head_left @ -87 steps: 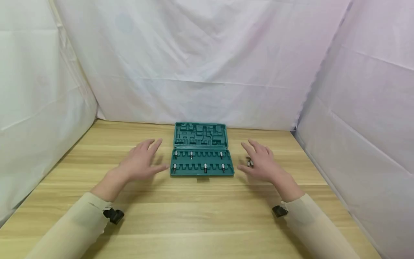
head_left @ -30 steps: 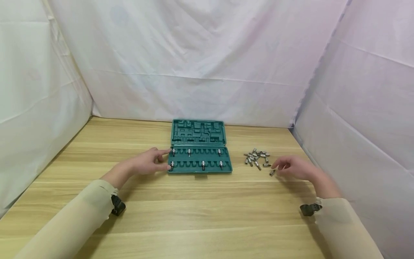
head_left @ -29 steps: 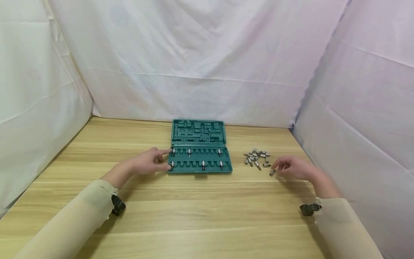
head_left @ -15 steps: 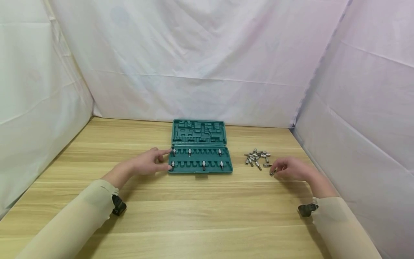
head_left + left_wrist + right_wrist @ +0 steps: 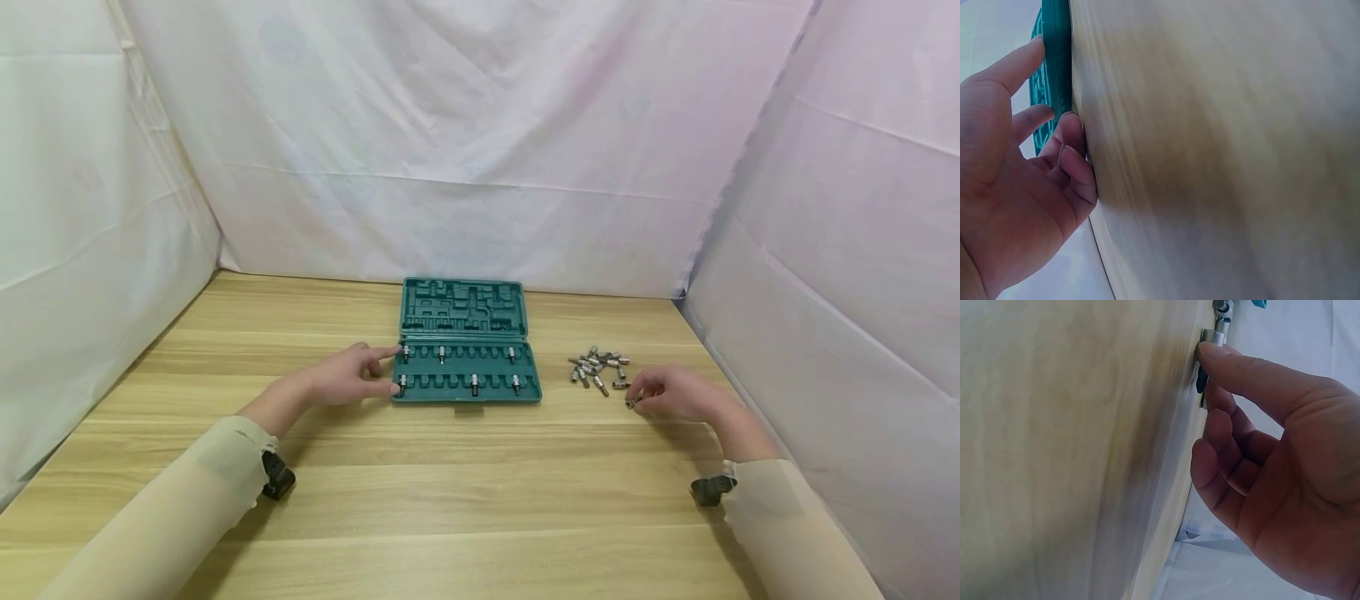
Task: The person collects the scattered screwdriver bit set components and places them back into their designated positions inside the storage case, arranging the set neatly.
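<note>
A green socket case (image 5: 467, 390) lies unfolded on the table, with several bit sockets in its two rows of slots. My left hand (image 5: 345, 377) is at its left edge; the thumb and index finger touch the rim, seen also in the left wrist view, where the case's side (image 5: 1057, 56) shows. Right of the case, a bit socket (image 5: 1211, 337) is pinched between thumb and index finger of my right hand (image 5: 678, 392), low over the tabletop. Its dark tip points down toward the other fingers, which are curled. Beside that hand lies a pile of loose bit sockets (image 5: 592, 363).
The case's moulded lid (image 5: 465, 307) leans back behind its tray. A wooden table (image 5: 465, 483) spreads in front. White cloth (image 5: 450, 142) hangs at the back and on both sides. Another bit socket (image 5: 621, 385) lies between the pile and my right hand.
From hovering by the case, my left hand has come onto its left edge. My right hand has moved right, uncovering the pile, then closed its fingertips on one bit socket.
</note>
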`<state>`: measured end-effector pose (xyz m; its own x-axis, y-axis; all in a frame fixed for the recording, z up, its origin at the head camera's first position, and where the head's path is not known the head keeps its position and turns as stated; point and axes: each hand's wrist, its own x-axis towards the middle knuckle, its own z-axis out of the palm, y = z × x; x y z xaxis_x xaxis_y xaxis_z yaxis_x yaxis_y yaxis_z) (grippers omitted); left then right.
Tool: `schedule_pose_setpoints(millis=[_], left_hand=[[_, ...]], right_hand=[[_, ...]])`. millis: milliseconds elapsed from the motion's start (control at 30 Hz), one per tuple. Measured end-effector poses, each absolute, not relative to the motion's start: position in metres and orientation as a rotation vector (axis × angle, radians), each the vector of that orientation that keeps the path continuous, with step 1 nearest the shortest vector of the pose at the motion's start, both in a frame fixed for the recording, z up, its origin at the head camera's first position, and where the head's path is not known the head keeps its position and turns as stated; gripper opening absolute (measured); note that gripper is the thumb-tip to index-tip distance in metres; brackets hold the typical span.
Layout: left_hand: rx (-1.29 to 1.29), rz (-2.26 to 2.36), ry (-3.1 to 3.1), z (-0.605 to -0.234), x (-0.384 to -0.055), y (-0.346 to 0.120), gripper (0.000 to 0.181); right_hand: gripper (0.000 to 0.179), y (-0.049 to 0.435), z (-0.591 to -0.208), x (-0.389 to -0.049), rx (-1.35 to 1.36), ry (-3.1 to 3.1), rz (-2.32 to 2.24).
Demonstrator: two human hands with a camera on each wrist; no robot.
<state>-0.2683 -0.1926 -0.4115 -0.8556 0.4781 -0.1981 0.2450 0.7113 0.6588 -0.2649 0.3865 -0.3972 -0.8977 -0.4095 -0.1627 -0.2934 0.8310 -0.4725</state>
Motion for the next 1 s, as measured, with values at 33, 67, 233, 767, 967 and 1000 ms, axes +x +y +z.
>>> schedule_pose_setpoints(millis=[33,67,233,767,967,1000], left_hand=[[0.563,0.913,2.565,-0.412,-0.269,-0.193,0.087],[0.565,0.912,2.566,-0.412,-0.269,-0.193,0.087],[0.567,0.925,2.557,-0.414,-0.270,-0.193,0.087],[0.562,0.946,2.552,-0.412,-0.270,-0.193,0.086],[0.580,0.935,2.557,-0.414,-0.271,-0.194,0.086],[0.591,0.931,2.558,-0.414,-0.271,-0.194,0.086]], right_hand=[[0.013,0.386,-0.397,-0.264,-0.539,2.760,-0.651],[0.012,0.386,-0.397,-0.264,-0.547,2.763,-0.654],[0.012,0.385,-0.399,-0.263,-0.548,2.779,-0.688],[0.021,0.361,-0.388,-0.274,-0.452,2.891,-0.863],[0.032,0.344,-0.384,-0.278,-0.462,2.889,-0.962],[0.035,0.341,-0.384,-0.279,-0.464,2.886,-0.991]])
